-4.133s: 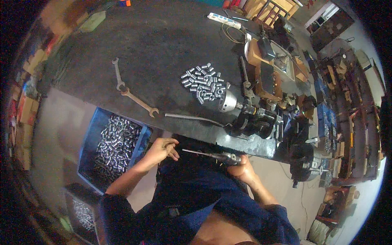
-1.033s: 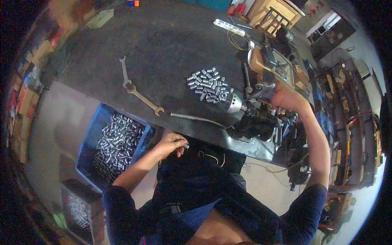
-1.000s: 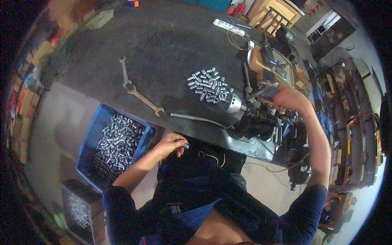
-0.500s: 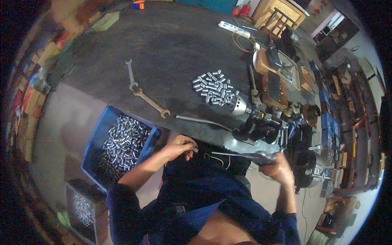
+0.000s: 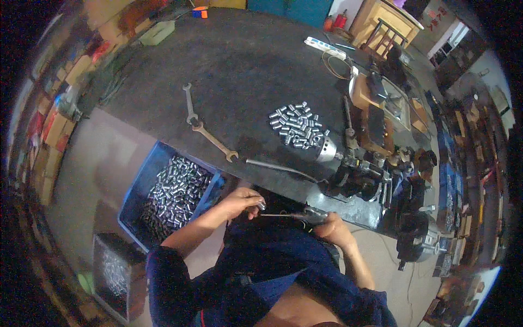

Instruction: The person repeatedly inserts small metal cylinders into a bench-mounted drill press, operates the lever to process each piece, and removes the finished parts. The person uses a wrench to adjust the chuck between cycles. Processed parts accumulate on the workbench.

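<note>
My left hand (image 5: 245,201) pinches a small shiny metal sleeve (image 5: 262,206) in front of my lap. My right hand (image 5: 334,230) is wrapped round a grey hand tool (image 5: 313,216) with a long thin rod, which points left. The rod's tip comes close to the sleeve; I cannot tell whether they touch. Left of my left forearm stands a blue crate (image 5: 133,191) holding many similar sleeves (image 5: 177,191). A pile of bright sleeves (image 5: 294,122) lies on the dark table (image 5: 245,71), beside a silver chuck (image 5: 327,150).
Two open-ended wrenches (image 5: 189,103) (image 5: 215,140) and a metal bar (image 5: 280,168) lie on the table. Machine parts (image 5: 359,177) crowd its right side, with a white power strip (image 5: 325,47) farther back. Another box of parts (image 5: 115,275) stands at lower left.
My right hand has brought the tool leftward, and its rod now reaches my left hand. My left hand keeps its pinch. The whole view has shifted slightly.
</note>
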`<state>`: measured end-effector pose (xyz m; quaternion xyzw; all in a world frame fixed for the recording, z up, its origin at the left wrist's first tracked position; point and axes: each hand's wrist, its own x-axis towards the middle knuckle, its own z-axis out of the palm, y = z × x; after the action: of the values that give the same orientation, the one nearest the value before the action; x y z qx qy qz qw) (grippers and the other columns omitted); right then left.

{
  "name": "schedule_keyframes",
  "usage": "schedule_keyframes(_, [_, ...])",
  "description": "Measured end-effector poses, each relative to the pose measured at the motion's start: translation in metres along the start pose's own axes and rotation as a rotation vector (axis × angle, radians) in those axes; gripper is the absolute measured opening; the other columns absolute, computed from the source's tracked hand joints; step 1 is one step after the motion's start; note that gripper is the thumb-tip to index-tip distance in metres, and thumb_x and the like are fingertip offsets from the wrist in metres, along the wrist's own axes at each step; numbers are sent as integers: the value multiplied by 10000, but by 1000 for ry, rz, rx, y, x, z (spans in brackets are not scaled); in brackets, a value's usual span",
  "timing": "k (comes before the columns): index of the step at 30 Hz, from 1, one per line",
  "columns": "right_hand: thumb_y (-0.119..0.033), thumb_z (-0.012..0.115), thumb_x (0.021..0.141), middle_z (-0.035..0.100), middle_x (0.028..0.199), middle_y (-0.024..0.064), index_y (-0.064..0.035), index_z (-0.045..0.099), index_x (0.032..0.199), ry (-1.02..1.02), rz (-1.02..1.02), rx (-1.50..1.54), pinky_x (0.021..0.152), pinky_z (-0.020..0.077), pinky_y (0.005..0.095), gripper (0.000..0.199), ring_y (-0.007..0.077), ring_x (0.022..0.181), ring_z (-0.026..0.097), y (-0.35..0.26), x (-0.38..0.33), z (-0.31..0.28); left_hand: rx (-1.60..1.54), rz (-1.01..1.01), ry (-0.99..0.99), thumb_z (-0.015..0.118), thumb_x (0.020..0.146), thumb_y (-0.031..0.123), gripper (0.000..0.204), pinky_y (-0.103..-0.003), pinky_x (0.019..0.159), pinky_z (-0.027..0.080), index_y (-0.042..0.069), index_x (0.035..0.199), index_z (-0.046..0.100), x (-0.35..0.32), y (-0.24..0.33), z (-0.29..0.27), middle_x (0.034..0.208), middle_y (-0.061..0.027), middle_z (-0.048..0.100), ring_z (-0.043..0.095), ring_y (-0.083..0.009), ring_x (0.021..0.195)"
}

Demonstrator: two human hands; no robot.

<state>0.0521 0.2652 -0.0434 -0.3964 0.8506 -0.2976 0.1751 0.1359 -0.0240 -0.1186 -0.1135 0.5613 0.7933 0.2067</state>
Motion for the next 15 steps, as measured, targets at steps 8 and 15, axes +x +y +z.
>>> schedule_keyframes(8, [-58, 544, 634, 602, 721, 156, 31, 576, 832, -109, 176, 93, 633, 445, 341, 220, 274, 703, 574, -17, 22, 6, 257, 119, 112, 522, 840, 188, 214, -235, 441, 452, -20, 854, 572, -9, 37, -7, 602, -57, 552, 540, -123, 489])
schedule_keyframes(15, [-1, 510, 626, 587, 969, 123, 53, 520, 1059, -66, 283, 707, 825, 409, 277, 437, 177, 926, 530, 29, 4, 34, 174, 485, -30, 572, 800, 135, 197, -254, 628, 466, -1, 941, 550, 13, 123, 30, 761, -64, 595, 589, -130, 668])
